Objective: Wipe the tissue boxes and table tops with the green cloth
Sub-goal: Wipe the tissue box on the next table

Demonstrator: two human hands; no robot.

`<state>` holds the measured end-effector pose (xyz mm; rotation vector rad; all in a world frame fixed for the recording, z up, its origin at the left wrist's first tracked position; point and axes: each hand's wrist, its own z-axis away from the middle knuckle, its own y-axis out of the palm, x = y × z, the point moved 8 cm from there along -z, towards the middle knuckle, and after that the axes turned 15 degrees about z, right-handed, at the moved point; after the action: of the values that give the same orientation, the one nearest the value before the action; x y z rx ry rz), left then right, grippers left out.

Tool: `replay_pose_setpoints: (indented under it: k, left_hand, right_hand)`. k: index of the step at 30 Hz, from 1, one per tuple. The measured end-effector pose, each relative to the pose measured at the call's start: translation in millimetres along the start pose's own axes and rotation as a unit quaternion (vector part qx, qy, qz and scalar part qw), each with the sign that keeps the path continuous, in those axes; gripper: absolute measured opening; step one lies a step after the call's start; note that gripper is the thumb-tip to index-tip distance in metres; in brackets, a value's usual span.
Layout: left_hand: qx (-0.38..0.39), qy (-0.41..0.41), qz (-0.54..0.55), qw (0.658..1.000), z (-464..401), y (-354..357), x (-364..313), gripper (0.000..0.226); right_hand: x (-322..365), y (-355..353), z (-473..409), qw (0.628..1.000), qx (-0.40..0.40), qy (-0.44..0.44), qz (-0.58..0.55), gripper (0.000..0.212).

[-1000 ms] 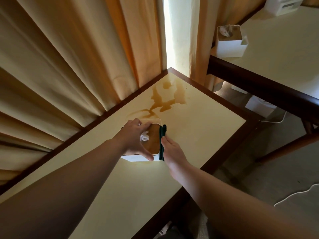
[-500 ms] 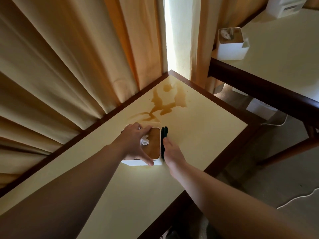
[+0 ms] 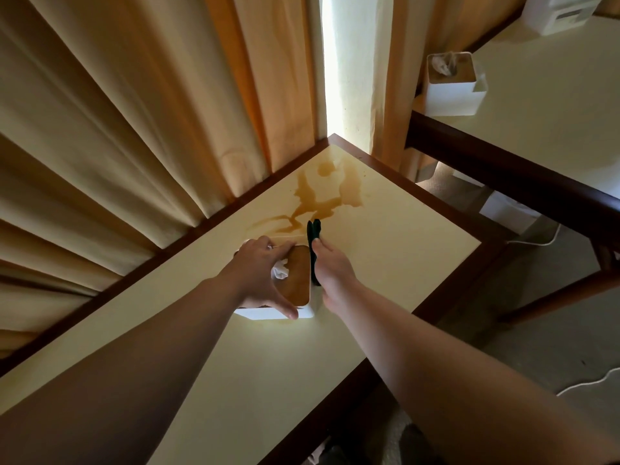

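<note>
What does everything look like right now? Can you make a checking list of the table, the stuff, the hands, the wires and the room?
Surface: cream table, brown spill near its far corner.
Job's things: tissue box on the table; green cloth against its right side; second tissue box on the next table.
Clutter: white box on the next table.
Hands: left hand grips the tissue box; right hand presses the cloth.
Cables: white cord on the floor.
Surroundings: tan curtains.

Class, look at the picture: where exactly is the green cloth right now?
In the head view, the green cloth is near the centre, pressed by the right hand against the right side of the tissue box, just below the brown spill on the near table.
</note>
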<state>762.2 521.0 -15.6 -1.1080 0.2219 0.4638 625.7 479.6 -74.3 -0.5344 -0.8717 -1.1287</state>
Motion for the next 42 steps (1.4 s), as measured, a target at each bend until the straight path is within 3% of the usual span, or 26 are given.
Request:
replay_pose_setpoints:
  k: [5, 12, 19, 25, 42]
  left_hand:
    - [-0.003, 0.004, -0.005, 1.0, 0.5, 1.1, -0.3, 0.146]
    - [0.007, 0.009, -0.033, 0.999, -1.2, 1.2, 0.3, 0.146]
    - [0.007, 0.008, -0.03, 0.999, -2.3, 2.5, 3.6, 0.15]
    - [0.002, 0.006, -0.024, 1.0, -4.0, 3.4, 6.9, 0.148]
    - [0.01, 0.004, -0.06, 0.998, 0.2, 5.2, 2.4, 0.145]
  right_hand:
    - [-19.9, -2.1, -0.7, 0.998, -0.006, 0.012, 0.055, 0.04]
    - [-65.0, 2.6, 41.8, 0.999, 0.013, 0.016, 0.049, 0.036]
    - [-29.7, 5.5, 36.4, 0.998, 0.004, -0.053, 0.019, 0.036]
    - [-0.8, 2.7, 3.1, 1.0, -0.017, -0.01, 0.015, 0.037]
    - [-66.4, -3.6, 49.4, 0.997, -0.005, 0.048, 0.059, 0.035]
